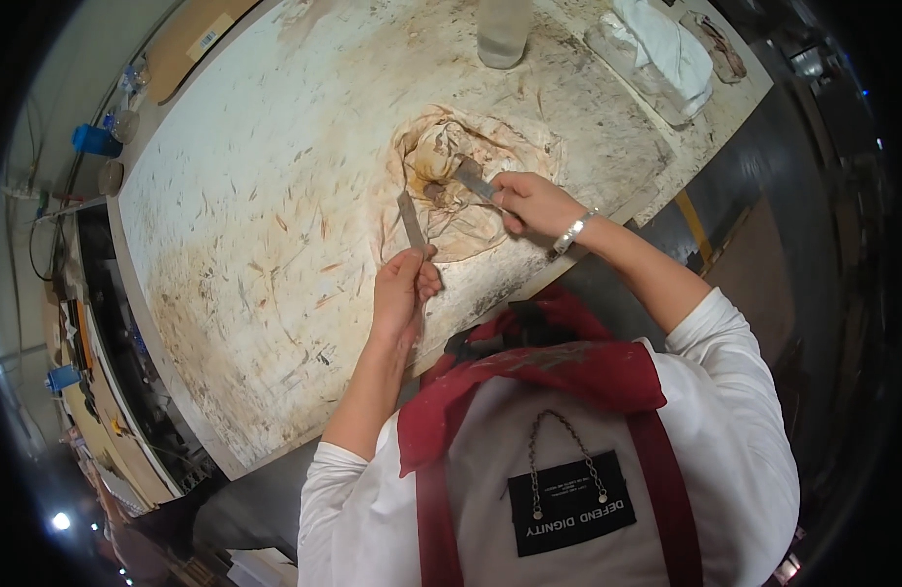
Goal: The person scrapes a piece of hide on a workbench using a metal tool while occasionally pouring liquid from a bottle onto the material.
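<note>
My left hand [400,291] is closed around the lower end of a narrow flat metal blade [409,215], whose tip points away from me. In my right hand [537,203] is a flat metal scraper [473,180], tilted toward the left. Both tools are over a crumpled, stained pale cloth [471,243] spread on the worktable. A small dark brown lump [433,192] lies in the cloth's yellowish middle, between the two blades. Whether either blade touches it I cannot tell.
The pale worktable [246,215] is scratched and smeared with brown. At the far edge stands a translucent container [505,34]. White cloth or plastic [666,49] lies on a tray at the far right. A blue cup-like thing [97,141] is beyond the table's left edge.
</note>
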The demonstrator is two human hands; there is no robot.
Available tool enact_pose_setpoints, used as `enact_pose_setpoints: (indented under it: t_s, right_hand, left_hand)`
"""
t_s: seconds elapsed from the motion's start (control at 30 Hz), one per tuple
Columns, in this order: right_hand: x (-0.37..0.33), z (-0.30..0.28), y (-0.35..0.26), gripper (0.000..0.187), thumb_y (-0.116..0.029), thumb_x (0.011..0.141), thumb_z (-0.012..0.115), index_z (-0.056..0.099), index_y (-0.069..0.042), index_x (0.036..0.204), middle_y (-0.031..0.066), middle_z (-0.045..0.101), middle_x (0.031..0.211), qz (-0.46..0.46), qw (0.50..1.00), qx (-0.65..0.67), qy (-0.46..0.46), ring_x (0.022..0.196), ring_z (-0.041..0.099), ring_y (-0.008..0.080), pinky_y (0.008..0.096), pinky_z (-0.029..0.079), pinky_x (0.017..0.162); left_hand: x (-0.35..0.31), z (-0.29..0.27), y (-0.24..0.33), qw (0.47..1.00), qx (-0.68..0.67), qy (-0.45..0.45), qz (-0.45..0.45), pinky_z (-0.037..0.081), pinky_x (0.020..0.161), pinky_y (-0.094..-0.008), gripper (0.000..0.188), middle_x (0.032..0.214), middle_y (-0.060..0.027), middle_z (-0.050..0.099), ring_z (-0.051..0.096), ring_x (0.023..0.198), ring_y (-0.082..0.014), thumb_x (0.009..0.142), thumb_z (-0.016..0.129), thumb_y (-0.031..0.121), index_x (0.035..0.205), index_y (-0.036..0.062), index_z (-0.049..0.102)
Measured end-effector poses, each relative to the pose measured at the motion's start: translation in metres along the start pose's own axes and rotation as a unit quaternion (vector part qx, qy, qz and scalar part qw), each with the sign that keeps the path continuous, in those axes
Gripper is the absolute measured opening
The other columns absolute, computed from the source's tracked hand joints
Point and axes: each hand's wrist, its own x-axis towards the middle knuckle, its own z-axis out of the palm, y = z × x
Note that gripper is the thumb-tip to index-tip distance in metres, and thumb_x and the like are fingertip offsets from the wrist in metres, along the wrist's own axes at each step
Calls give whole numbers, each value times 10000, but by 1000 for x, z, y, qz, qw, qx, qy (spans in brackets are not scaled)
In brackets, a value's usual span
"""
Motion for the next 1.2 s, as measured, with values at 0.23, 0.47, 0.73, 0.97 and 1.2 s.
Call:
enact_pose_setpoints:
  t_s: [0.23,0.47,0.73,0.97,1.2]
  right_hand:
    - [-15,-33,-5,214,-167,847,525,565,-3,715,51,549,499,91,977,-189,-20,419,507,133,293,403,456]
    - [-6,-28,-5,201,-221,882,511,565,-32,839,29,534,491,41,994,-44,-92,377,442,106,255,331,375]
    - [-25,-36,-14,416,-364,822,592,541,2,1013,102,590,576,35,961,-268,-66,450,554,198,324,449,461]
    - [32,-147,-53,711,-227,767,678,293,-75,1345,123,569,1059,-206,947,-117,219,861,610,198,329,486,733]
    - [181,-185,-24,1175,-412,595,814,51,-47,1410,206,376,1333,-353,905,-129,200,1229,397,302,373,358,1005]
  left_hand:
    - [8,-5,-4,999,11,37,-25,403,495,-177,187,643,-27,573,529,542,-82,887,527,168,921,-4,591]
    - [-6,17,-3,996,63,55,24,400,500,-185,173,637,-29,574,533,530,-92,881,539,177,882,12,591]
    - [-3,24,-13,996,77,52,12,391,515,-184,198,643,-11,556,514,553,-82,911,528,210,884,20,574]
    - [-18,35,-15,990,109,63,65,387,540,-192,151,649,2,551,512,576,-68,920,499,184,887,49,556]
    - [-28,58,-20,978,130,135,90,376,546,-198,175,638,16,552,511,558,-58,922,494,231,830,87,532]
